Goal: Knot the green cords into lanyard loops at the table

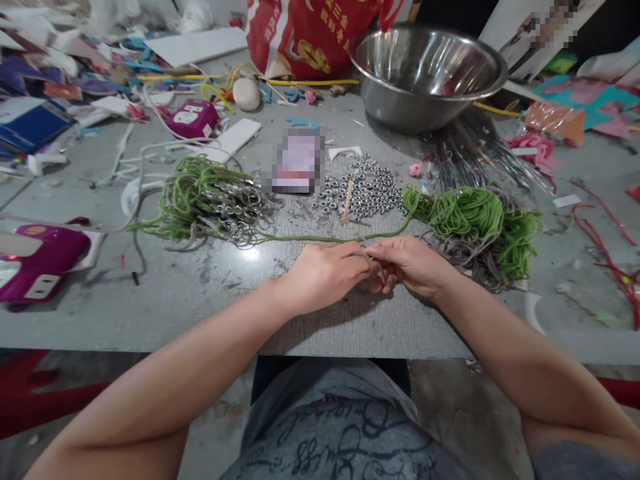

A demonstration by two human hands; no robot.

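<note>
My left hand (pixel 333 272) and my right hand (pixel 413 263) meet low over the table near its front edge. Both are closed, fingertips pinched around what looks like a thin grey cord (pixel 364 254), mostly hidden by the fingers. Just beyond them a green cord (pixel 305 238) runs across the tabletop. It links a bundle of green and grey cords with metal clasps (pixel 230 200) on the left to a heap of green cords (pixel 465 217) on the right. Small silver beads (pixel 375 187) lie spread behind my hands, with a short wooden stick (pixel 347 202) among them.
A steel bowl (pixel 425 100) and a red bag (pixel 305 40) stand at the back. Behind the beads lies a phone-like object (pixel 299 160), blurred. Purple devices (pixel 45 260) sit left. Clear thin strips (pixel 480 150) and red cords (pixel 605 247) lie right; scraps (pixel 75 60) clutter the far left.
</note>
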